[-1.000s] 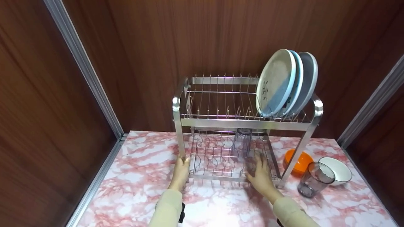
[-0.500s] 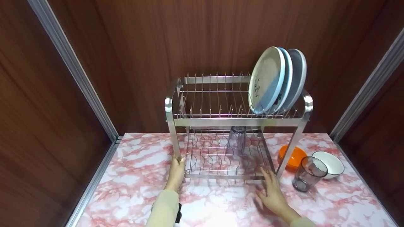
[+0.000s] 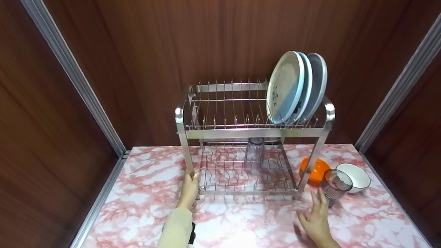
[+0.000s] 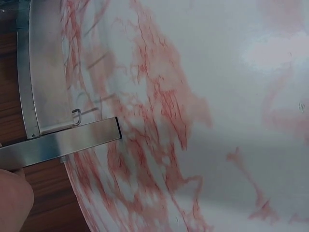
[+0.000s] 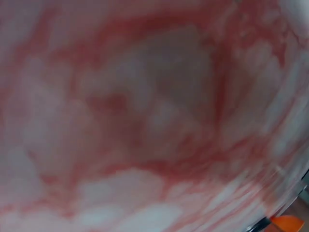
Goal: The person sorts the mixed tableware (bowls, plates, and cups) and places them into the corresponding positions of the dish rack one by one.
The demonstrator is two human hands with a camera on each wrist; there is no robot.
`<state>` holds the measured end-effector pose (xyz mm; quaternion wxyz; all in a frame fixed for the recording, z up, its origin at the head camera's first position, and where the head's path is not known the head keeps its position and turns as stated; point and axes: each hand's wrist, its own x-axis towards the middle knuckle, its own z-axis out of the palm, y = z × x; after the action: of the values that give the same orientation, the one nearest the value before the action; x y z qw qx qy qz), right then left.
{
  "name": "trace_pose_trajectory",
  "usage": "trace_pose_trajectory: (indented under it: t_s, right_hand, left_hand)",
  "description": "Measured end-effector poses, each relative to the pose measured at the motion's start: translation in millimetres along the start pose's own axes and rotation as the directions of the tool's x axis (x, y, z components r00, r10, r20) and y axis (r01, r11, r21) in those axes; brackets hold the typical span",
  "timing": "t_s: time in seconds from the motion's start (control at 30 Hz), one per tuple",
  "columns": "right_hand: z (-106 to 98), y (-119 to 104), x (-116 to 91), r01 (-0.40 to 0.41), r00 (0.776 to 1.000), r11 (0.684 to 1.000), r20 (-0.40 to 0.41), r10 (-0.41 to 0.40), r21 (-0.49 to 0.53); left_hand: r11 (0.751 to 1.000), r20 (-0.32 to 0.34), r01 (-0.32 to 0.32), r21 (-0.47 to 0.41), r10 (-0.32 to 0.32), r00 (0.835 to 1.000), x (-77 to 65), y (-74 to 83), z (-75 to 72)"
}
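A two-tier metal dish rack stands on the table. My left hand grips the lower part of its left front leg. In the left wrist view, that flat leg crosses beside part of the hand. My right hand is spread to the right of the rack, nothing in it. Its fingertips are at the near side of a dark clear glass; whether they touch cannot be told. Another glass is upside down on the lower tier.
Several plates stand on edge at the upper tier's right. An orange bowl and a white bowl lie right of the rack, behind the glass. Brown panels enclose the pink marbled table.
My right hand has drawn back from the lower tier and moved right to the loose glass. My left hand keeps its grip on the rack's leg. The head view has shifted slightly.
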<state>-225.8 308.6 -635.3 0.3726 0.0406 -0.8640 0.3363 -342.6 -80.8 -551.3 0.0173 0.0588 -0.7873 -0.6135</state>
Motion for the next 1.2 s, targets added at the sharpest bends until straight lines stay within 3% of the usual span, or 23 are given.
trace_pose_trajectory:
  t_s: [0.27,0.4,0.67,0.83,1.0,1.2]
  right_hand:
    - [-18.9,10.2,3.1,-0.145,0.981,0.988,-0.125,0.15,0.049]
    - [-25.0,19.4,5.7,-0.179,0.963,0.982,-0.195,0.189,0.065]
    - [-30.4,34.1,18.2,-0.266,0.884,0.956,-0.363,0.294,0.126]
    - [-28.5,41.5,25.4,-0.385,0.834,0.903,-0.348,0.428,0.188]
    - [-24.1,48.2,29.9,-0.494,0.79,0.835,-0.276,0.547,0.24]
    - [-18.1,52.5,33.0,-0.565,0.752,0.777,-0.214,0.624,0.278]
  left_hand:
    - [0.999,-0.019,-0.047,-0.005,0.047,0.999,1.2,-1.5,0.3]
    - [0.999,-0.006,-0.029,-0.025,0.029,1.0,0.8,-1.1,0.2]
    - [0.999,0.026,-0.001,-0.041,0.002,1.0,0.4,1.3,-1.4]
    - [0.999,0.02,-0.014,-0.035,0.015,1.0,1.7,1.3,-1.9]
    - [0.999,0.018,-0.019,-0.029,0.019,1.0,1.8,-0.1,-1.0]
    - [1.0,0.041,-0.011,-0.018,0.011,0.999,0.1,0.2,-2.1]
